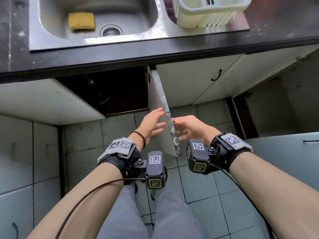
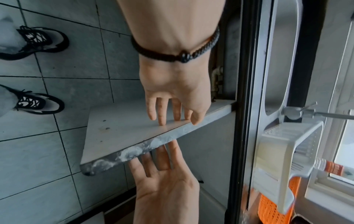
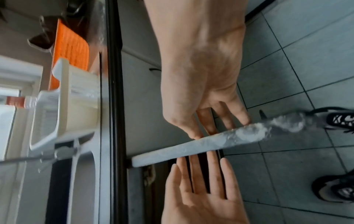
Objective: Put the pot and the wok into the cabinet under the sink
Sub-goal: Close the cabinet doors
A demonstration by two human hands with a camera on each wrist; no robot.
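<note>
Cabinet door [image 1: 165, 107] under sink [image 1: 96, 23] stands open, left hand [image 1: 151, 123] and right hand [image 1: 188, 126] flat-fingered either side, grasping nothing; curved rim, possibly the wok [image 1: 103, 99], inside; pot not discernible.

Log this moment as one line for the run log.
cabinet door: open | left hand: open, fingers on door's inner face | right hand: open, at door's outer face | pot, wok: not clearly visible

Both forearms reaching up from the bottom of the frame, left hand [image 1: 151, 123] at centre with fingers straight and spread, right hand [image 1: 188, 128] just right of it, fingers loosely extended, palms facing each other
</note>
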